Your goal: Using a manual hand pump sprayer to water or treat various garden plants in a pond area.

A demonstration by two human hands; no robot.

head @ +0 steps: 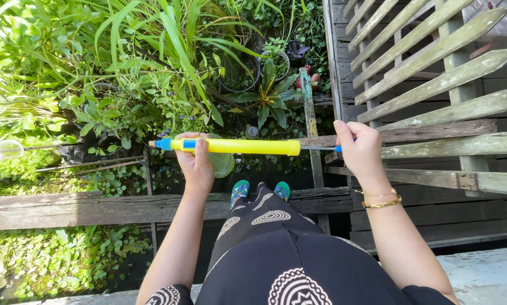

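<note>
Yellow water squirter (239, 146) between both hands (196, 164)

A home garden, outdoors in sunlight: thick green plants (123, 73) (some in dark pots (239, 73)) grow beyond a weathered wooden rail (95, 209), with a slatted picket fence (434, 85) and concrete paving (485, 277).
</note>
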